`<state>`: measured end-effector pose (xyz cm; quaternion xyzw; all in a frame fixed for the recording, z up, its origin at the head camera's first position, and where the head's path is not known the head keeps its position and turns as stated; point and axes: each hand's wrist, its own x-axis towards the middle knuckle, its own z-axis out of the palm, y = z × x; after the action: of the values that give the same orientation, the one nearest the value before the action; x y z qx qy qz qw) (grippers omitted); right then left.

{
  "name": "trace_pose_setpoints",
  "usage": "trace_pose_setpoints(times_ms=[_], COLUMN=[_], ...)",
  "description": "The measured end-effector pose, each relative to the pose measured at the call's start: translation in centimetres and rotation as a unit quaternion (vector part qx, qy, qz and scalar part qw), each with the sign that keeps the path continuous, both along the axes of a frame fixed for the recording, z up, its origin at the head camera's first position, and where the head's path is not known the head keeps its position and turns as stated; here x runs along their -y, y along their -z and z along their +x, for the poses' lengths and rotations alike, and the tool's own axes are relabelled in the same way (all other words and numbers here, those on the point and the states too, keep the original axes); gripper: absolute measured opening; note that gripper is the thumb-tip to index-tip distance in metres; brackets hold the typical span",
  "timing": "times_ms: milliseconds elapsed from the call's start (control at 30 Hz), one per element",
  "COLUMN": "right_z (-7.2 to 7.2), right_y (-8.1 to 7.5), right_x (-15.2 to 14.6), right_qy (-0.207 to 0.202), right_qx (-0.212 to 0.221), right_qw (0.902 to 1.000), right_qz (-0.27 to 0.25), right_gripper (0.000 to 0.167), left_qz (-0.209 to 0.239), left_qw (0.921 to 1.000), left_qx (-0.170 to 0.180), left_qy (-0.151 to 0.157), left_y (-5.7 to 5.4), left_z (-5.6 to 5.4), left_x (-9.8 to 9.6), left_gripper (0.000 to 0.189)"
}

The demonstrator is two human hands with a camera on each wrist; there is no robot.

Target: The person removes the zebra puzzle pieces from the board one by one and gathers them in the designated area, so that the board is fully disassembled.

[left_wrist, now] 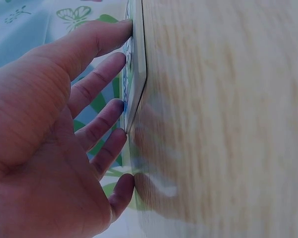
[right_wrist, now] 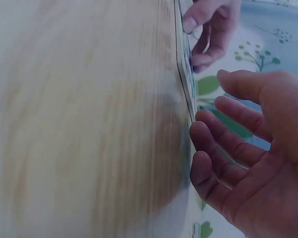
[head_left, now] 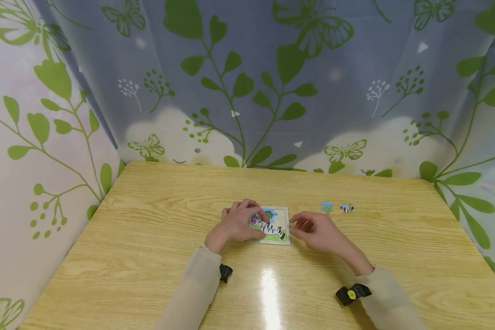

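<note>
A square jigsaw puzzle (head_left: 275, 228) in a pale frame lies flat on the table, showing a zebra, a tree and grass. Over its left part spreads my left hand (head_left: 238, 224), thumb and fingertips touching its surface. The left wrist view shows those fingers (left_wrist: 103, 77) apart and fairly straight, the thumb on the puzzle (left_wrist: 138, 77). Just beyond the right edge is my right hand (head_left: 321, 233), fingers loosely bent, with nothing seen between them. In the right wrist view, its fingertips (right_wrist: 201, 134) are near the puzzle's corner; whether they touch it I cannot tell.
Two small clusters of puzzle pieces lie behind the right hand: a blue and green one (head_left: 326, 207) and one with black and white stripes (head_left: 347, 208). The wooden table (head_left: 148, 275) meets a leaf-patterned curtain (head_left: 251, 114) at the back and sides.
</note>
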<state>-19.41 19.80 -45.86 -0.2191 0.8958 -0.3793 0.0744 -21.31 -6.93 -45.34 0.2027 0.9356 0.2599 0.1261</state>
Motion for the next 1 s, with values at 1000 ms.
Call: trace_pose_setpoints(times_ms=[1000], right_z=[-0.8], right_y=[0.1], right_x=[2.9], right_qy=[-0.032], right_qx=[0.032], right_qw=[0.9973], right_qz=[0.057], right_gripper=[0.026], left_qz=[-0.002], left_qw=[1.0], left_qx=[0.008], left_qy=[-0.003], left_y=[-0.4], left_z=[0.0], left_x=[-0.1], left_gripper=[0.026])
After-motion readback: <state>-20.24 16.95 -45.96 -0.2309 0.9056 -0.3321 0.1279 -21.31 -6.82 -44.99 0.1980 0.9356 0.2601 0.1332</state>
